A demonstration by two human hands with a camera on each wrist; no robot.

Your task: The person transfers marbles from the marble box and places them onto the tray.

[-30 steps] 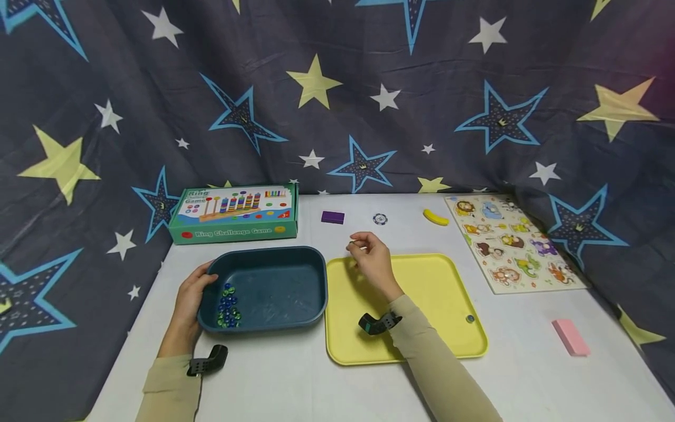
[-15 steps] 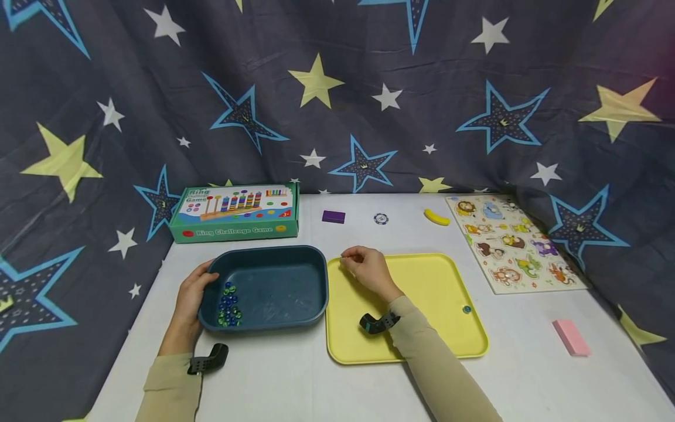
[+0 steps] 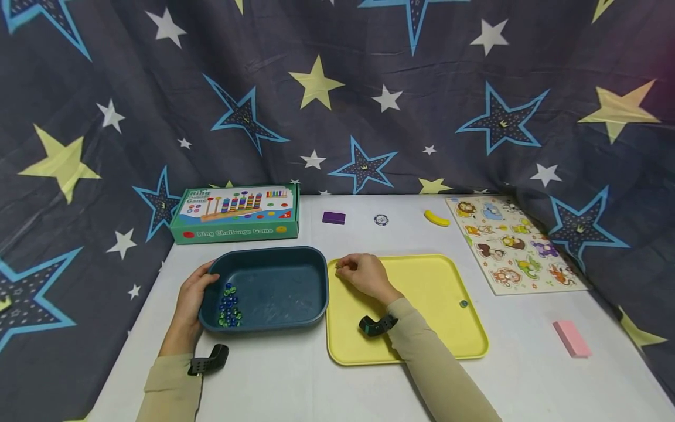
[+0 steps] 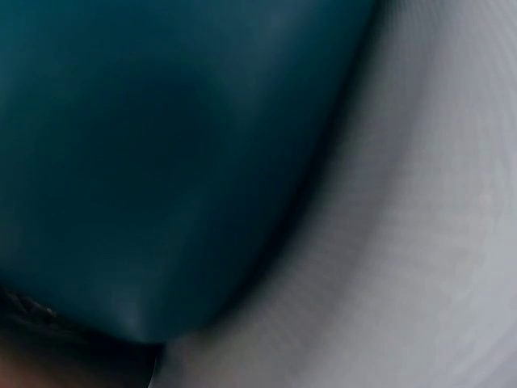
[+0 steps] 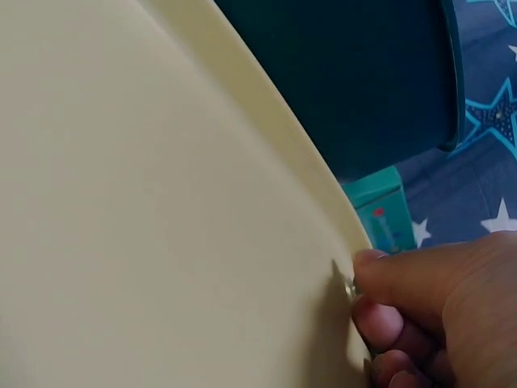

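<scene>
My left hand (image 3: 191, 296) grips the left rim of a dark teal bin (image 3: 282, 287), thumb over the edge. Blue and green glass marbles (image 3: 229, 306) lie gathered along the left side inside it. To the right, a yellow tray (image 3: 422, 287) lies almost against the bin. Over the tray's far left corner my right hand (image 3: 366, 275) pinches a small clear marble (image 5: 350, 286) between thumb and index finger, mostly hidden by them. One more marble (image 3: 463, 303) sits near the tray's right side. The left wrist view shows only the blurred bin wall (image 4: 178, 162) and tablecloth.
Behind the bin stands a green Ring Challenge Game box (image 3: 234, 231). Along the back lie a purple block (image 3: 334, 218), a poker chip (image 3: 381, 220) and a toy banana (image 3: 436, 218). An animal puzzle board (image 3: 514, 246) and a pink block (image 3: 572, 339) are at the right.
My right hand has come down and left from beyond the tray's far edge to its far left corner. The lone marble has rolled slightly away along the tray. My left hand has stayed put.
</scene>
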